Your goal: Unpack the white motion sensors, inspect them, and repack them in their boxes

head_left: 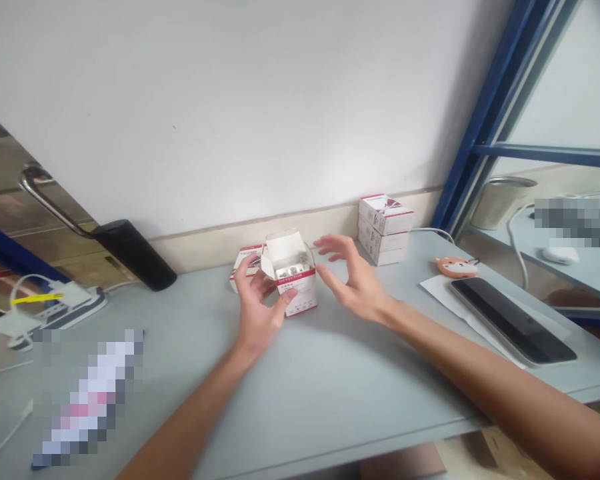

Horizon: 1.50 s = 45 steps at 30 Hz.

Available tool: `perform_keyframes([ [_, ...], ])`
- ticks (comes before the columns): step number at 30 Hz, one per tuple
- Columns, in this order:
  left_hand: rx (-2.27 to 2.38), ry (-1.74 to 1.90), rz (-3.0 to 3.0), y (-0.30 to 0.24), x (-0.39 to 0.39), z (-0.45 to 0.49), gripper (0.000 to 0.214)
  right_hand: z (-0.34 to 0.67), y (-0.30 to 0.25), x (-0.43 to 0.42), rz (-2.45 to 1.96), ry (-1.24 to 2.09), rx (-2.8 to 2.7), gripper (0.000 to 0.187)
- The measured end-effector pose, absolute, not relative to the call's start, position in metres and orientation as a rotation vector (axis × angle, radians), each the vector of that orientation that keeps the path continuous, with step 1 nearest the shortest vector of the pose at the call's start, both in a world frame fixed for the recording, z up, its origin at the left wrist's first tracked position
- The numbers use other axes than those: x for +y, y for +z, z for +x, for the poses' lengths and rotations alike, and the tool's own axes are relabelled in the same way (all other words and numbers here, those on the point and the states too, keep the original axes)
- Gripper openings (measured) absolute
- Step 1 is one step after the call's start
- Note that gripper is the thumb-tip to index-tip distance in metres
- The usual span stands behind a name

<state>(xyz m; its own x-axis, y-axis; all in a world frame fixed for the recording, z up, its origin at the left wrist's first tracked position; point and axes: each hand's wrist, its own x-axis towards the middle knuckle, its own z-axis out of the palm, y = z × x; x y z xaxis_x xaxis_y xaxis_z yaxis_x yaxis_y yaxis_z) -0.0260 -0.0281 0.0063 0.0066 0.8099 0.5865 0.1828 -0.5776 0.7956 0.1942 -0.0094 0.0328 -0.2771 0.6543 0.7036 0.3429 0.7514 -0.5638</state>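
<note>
A small white and red carton (pixel 300 298) marked "DETECTOR" stands on the grey table with its top flaps up. Inside it, parts that I cannot make out show at the opening. My left hand (pixel 261 303) grips the carton at its left side, thumb on the front face. My right hand (pixel 353 279) is held just right of the carton, fingers spread and holding nothing. Behind my left hand lies another white and red box (pixel 245 257), partly hidden by the fingers.
Several similar boxes (pixel 386 230) are stacked by the wall at right. A dark phone (pixel 513 320) lies on white paper, near an orange animal-shaped item (pixel 456 267). At left are a black cylinder (pixel 134 255) on a metal rod and a power strip (pixel 75 307) with cables.
</note>
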Motion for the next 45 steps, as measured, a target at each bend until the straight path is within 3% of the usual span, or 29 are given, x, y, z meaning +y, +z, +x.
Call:
perform_keyframes([
  [4,1.002,1.511,1.828,0.004,-0.029,-0.028,0.049,0.190,0.030,-0.011,-0.697,0.503,-1.923,0.020],
  [6,0.992,1.478,1.861,0.004,-0.031,-0.028,0.041,0.187,0.032,-0.012,-0.689,0.572,-1.827,0.015],
  [9,0.988,1.457,1.874,0.006,-0.034,-0.028,0.041,0.182,0.034,-0.012,-0.648,0.752,-1.623,0.017],
  [12,0.968,1.451,1.824,0.007,-0.033,-0.025,0.040,0.180,0.036,-0.012,-0.590,0.759,-1.580,0.045],
  [13,0.951,1.467,1.799,0.006,-0.033,-0.024,0.043,0.180,0.037,-0.013,-0.583,0.702,-1.631,0.046],
  [17,0.913,1.529,1.732,0.004,-0.032,-0.020,0.068,0.182,0.040,-0.015,-0.595,0.487,-1.777,0.012],
  [20,0.965,1.493,1.817,0.000,-0.033,-0.021,0.072,0.180,0.043,-0.017,-0.637,0.425,-1.713,0.007],
  [29,0.922,1.491,2.015,0.001,-0.031,-0.027,0.037,0.181,0.035,-0.020,-0.547,0.455,-1.835,0.002],
  [31,0.935,1.537,1.961,0.000,-0.029,-0.028,0.036,0.182,0.029,-0.019,-0.564,0.443,-1.892,0.015],
  [34,1.014,1.655,1.715,-0.003,-0.022,-0.029,0.044,0.182,0.016,-0.015,-0.693,0.527,-2.056,0.070],
  [36,1.066,1.657,1.533,-0.005,-0.017,-0.029,0.048,0.182,0.007,-0.009,-0.789,0.692,-2.118,0.095],
  [40,1.113,1.613,1.624,0.000,-0.009,-0.035,0.048,0.184,-0.001,0.001,-0.893,0.822,-1.998,0.093],
  [45,1.747,1.659,1.934,0.008,0.006,-0.070,0.038,0.186,0.006,0.004,-0.965,0.313,-1.792,0.069],
])
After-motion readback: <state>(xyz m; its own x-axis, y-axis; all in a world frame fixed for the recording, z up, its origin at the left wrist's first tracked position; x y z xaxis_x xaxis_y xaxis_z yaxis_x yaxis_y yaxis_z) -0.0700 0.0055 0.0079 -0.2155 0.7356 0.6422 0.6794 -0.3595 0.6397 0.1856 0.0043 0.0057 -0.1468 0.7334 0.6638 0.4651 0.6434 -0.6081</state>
